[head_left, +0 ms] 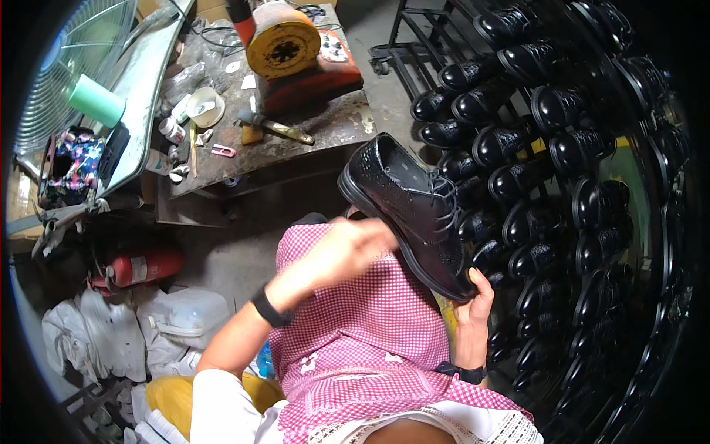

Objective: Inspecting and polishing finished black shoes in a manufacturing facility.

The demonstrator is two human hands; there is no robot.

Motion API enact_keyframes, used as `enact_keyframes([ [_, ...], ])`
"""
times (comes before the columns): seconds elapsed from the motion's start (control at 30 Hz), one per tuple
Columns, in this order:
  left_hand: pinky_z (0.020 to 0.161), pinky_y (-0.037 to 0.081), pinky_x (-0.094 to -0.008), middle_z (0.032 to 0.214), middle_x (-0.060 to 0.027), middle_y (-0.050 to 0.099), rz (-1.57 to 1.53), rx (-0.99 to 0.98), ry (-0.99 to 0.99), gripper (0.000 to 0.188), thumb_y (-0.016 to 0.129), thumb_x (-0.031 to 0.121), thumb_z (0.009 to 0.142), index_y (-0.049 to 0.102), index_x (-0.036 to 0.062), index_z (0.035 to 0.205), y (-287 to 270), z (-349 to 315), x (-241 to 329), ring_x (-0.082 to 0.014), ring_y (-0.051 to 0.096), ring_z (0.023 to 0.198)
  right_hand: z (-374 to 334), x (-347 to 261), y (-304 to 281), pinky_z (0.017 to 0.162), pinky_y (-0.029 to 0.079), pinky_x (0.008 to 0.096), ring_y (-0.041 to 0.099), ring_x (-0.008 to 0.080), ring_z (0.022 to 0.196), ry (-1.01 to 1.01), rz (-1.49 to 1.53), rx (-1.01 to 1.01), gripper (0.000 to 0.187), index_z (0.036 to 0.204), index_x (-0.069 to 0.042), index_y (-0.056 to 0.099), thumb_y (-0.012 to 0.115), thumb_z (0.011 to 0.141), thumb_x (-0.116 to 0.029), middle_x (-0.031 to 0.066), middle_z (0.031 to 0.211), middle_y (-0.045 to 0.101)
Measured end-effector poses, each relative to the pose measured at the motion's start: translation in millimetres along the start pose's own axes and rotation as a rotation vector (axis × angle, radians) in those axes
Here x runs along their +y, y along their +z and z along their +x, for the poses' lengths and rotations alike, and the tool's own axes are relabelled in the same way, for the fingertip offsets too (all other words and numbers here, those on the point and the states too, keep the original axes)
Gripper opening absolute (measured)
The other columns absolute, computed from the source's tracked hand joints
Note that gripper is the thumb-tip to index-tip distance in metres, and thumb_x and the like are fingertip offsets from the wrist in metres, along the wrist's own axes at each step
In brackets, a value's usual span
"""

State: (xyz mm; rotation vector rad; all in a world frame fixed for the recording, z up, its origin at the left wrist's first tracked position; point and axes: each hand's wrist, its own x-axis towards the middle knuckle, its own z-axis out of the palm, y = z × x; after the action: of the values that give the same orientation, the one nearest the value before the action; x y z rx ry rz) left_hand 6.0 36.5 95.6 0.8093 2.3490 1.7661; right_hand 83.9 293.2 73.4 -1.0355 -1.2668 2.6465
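A black lace-up leather shoe [414, 207] is held tilted in front of me, its heel toward the workbench and its toe toward me. My right hand [473, 303] grips it at the toe, the thumb lying on the toe's edge. Beside the sole's left edge is my left hand [351, 251], its fingers smeared by motion. I cannot make out whether anything is in them. Below both hands, a pink checked apron [355, 303] covers my lap.
A rack [414, 37] with many glossy black shoes [558, 107] stands close on the right. On the workbench [333, 137] ahead are an orange machine [285, 52] and a hammer [277, 126]. A fan [66, 81], red extinguisher [144, 266] and white jug [188, 314] are at left.
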Motion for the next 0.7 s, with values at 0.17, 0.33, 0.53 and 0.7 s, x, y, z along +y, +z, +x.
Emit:
enact_keyframes([
  [0.17, 0.061, 0.051, -0.0353, 0.076, -0.0158, 0.061, -0.240, -0.503, 0.014, 0.014, 0.057, 0.016, 0.091, 0.061, 0.0038, 0.096, 51.6, -12.7, 59.7, -0.0283, 0.063, 0.067, 15.6, 5.7, -33.4, 0.047, 0.054, 0.0337, 0.067, 0.0277, 0.061, 0.203, 0.115, -0.005, 0.031, 0.102, -0.001, 0.063, 0.061, 0.082, -0.024, 0.0118, 0.088, 0.070],
  [0.33, 0.061, 0.050, -0.0251, 0.079, -0.0084, 0.064, -0.499, 0.045, -0.481, 0.027, 0.045, 0.021, 0.098, 0.059, 0.0003, 0.107, 20.0, -5.7, 0.2, -0.0148, 0.062, 0.070, 13.1, 3.2, -56.5, 0.040, 0.048, 0.0310, 0.066, 0.0253, 0.061, 0.250, 0.145, 0.092, 0.027, 0.098, -0.006, 0.064, 0.060, 0.082, -0.027, 0.0099, 0.087, 0.070],
  [0.53, 0.089, 0.050, -0.0368, 0.130, -0.0152, 0.052, -1.023, 0.256, -0.870, 0.077, 0.038, 0.061, 0.092, 0.030, 0.0030, 0.142, -9.7, 27.9, 0.9, -0.0239, 0.058, 0.107, 3.3, -2.3, -77.6, 0.093, 0.049, 0.0368, 0.061, 0.0250, 0.106, -0.106, -0.059, -0.252, 0.052, 0.123, -0.002, 0.054, 0.066, 0.072, -0.006, 0.0127, 0.119, 0.061],
  [0.7, 0.092, 0.047, -0.0302, 0.119, -0.0094, 0.055, -0.904, 0.209, -0.607, 0.052, 0.056, 0.026, 0.086, 0.041, 0.0044, 0.131, 9.5, 20.5, 2.3, -0.0180, 0.057, 0.107, -5.5, -18.3, -90.1, 0.108, 0.032, 0.0340, 0.045, 0.0216, 0.125, -0.209, -0.276, -0.426, 0.083, 0.139, -0.002, 0.037, 0.070, 0.064, 0.010, 0.0113, 0.133, 0.048],
])
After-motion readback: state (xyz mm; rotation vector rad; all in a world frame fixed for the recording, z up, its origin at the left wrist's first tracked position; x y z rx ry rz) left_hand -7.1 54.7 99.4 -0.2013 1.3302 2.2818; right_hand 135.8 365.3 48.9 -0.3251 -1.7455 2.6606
